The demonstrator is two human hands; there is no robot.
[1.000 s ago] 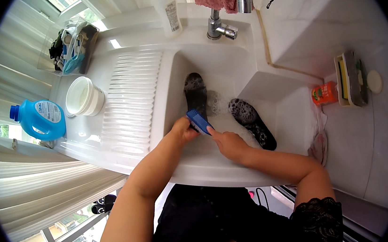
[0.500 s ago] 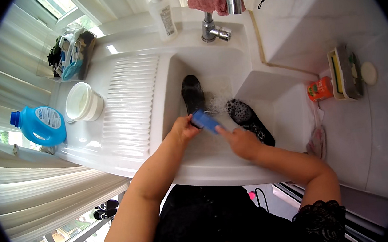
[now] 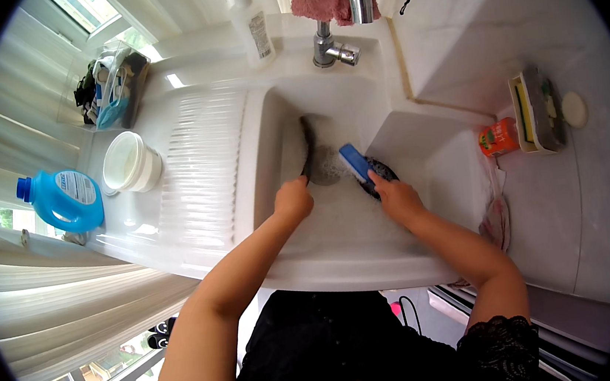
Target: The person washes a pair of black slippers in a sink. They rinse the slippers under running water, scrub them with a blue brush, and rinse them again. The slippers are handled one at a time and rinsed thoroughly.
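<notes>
Inside the white sink [image 3: 342, 257], my left hand [image 3: 293, 200] is closed on the near end of a black insole [image 3: 309, 142], which stands turned nearly edge-on. A blue scrubbing brush [image 3: 353, 161] is gripped in my right hand [image 3: 398, 197], its back facing up. Under and beside the brush lies a second black insole [image 3: 384, 169] with white foam on it, partly covered by the brush and my right hand. Sudsy water [image 3: 328, 164] pools around the drain between the two insoles.
A ribbed washboard [image 3: 202, 164] adjoins the sink on the left, with a white tub [image 3: 131, 162] and a blue detergent jug [image 3: 64, 201] beyond. A pump bottle [image 3: 252, 28] and chrome faucet [image 3: 335, 50] stand behind. At right are an orange packet [image 3: 499, 137] and a sponge holder [image 3: 537, 112].
My left hand has tipped the left insole from flat to edge-on. My right hand has carried the brush rightward, from beside my left hand onto the foamy insole.
</notes>
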